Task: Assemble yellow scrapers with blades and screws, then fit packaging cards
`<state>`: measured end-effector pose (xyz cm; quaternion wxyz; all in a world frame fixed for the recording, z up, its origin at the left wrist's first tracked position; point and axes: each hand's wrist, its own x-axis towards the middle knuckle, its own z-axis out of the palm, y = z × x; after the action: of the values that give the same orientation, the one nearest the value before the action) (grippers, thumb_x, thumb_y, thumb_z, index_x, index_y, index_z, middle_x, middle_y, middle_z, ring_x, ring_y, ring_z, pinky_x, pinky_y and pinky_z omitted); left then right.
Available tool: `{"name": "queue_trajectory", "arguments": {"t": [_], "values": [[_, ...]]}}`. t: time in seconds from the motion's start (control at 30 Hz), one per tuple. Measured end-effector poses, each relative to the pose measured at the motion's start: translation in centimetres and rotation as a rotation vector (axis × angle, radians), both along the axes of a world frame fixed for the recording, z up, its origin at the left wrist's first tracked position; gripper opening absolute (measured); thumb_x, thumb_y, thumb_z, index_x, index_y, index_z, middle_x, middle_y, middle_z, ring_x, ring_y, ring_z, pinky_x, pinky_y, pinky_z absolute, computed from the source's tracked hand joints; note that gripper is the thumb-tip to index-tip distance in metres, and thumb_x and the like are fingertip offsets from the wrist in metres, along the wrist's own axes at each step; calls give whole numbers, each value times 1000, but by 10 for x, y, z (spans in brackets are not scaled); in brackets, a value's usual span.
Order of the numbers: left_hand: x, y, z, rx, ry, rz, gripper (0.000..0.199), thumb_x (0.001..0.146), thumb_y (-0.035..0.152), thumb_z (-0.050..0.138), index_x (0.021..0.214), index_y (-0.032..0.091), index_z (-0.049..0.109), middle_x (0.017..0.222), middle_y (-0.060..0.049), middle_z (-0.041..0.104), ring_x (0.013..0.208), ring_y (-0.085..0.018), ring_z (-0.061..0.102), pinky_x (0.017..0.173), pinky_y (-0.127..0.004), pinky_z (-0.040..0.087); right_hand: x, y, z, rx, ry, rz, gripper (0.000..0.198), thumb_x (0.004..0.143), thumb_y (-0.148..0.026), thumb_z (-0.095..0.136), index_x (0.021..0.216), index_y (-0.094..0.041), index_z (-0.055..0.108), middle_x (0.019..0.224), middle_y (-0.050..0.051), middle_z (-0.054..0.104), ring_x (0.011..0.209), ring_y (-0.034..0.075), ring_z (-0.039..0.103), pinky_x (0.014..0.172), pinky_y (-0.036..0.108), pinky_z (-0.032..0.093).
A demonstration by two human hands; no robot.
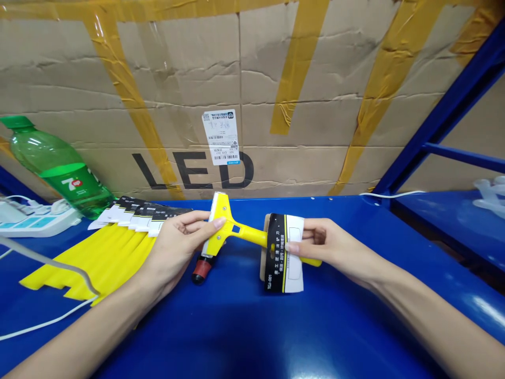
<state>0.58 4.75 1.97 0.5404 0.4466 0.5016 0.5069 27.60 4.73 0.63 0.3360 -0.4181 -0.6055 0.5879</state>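
Note:
Between my hands is a yellow scraper (248, 235) with a wide blade head at its left end. My left hand (187, 237) is closed on that head, thumb on top. A black and white cardboard sleeve (279, 263) sits around the scraper's handle, and the handle's end sticks out on the right. My right hand (323, 242) pinches the sleeve between thumb and fingers. Beneath the scraper head lies a dark tool with a red and black end (202, 269), its rest hidden by my left hand. Left of it, several yellow scrapers (102, 258) with card sleeves lie in an overlapping row.
A green bottle (63, 168) leans at the back left, beside a white power strip (47, 221). White cables (51, 258) cross the left side. A taped cardboard box (260, 105) stands behind the blue surface (244, 331). A blue metal post (434, 116) slants at the right.

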Motion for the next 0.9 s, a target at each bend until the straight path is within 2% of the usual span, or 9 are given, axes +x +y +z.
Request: {"name": "queue_trajectory", "arguments": {"t": [0.13,0.2,0.27,0.37,0.53,0.6,0.7,0.83,0.9], "values": [[2,1,3,-101,-95,-34,24,81,19,78,105,13,77,80,-10,78,62,-14,70,58,-17,58,0,-2,2,-86,-7,116,36,74,-31,84,107,-19,75,95,4,79,87,20,74,74,29,57],[2,1,6,-126,-123,-72,22,83,14,73,105,12,77,82,-11,78,62,-14,70,58,-18,58,0,-2,2,-113,8,128,34,74,-30,85,103,-19,73,93,3,79,87,20,74,75,28,57],[1,2,6,-125,-112,-118,21,82,15,73,102,12,77,80,-10,76,59,-15,68,50,-18,56,0,-2,0,-125,41,105,31,75,-30,84,101,-18,70,91,3,79,87,19,75,75,27,56],[2,-1,3,-95,-32,-170,19,77,25,80,93,16,76,68,-4,71,47,-13,59,35,-18,45,-3,-3,-2,-162,87,66,31,78,-32,83,100,-17,66,91,4,79,84,17,76,73,25,57],[12,-9,-4,-59,128,-135,28,64,34,91,71,18,70,49,5,56,39,-6,45,34,-14,32,-12,-8,-3,-182,142,59,33,74,-26,86,96,-17,63,89,3,79,82,15,75,75,25,57],[15,-11,-5,-74,160,-105,30,62,34,92,73,18,69,49,6,58,39,-5,43,34,-14,28,-15,-9,-4,-182,157,81,35,70,-23,88,93,-17,63,88,2,78,82,15,75,75,24,56],[16,-11,-2,-128,126,-115,32,66,40,90,81,19,71,50,6,58,39,-5,43,35,-15,27,-17,-9,-6,-178,169,84,36,67,-21,90,91,-17,64,88,1,77,82,15,74,74,24,56],[13,-9,1,-113,86,-138,30,71,40,87,91,19,76,47,9,49,40,-4,40,37,-16,28,-17,-7,-8,-174,201,24,34,74,-27,86,98,-18,65,93,3,77,85,17,73,74,26,54],[15,-9,0,-94,94,-130,28,72,36,87,92,19,77,51,7,55,44,-4,44,41,-16,31,-18,-8,-8,-177,217,38,33,76,-28,85,100,-18,65,94,4,76,85,17,72,77,28,54]]}}
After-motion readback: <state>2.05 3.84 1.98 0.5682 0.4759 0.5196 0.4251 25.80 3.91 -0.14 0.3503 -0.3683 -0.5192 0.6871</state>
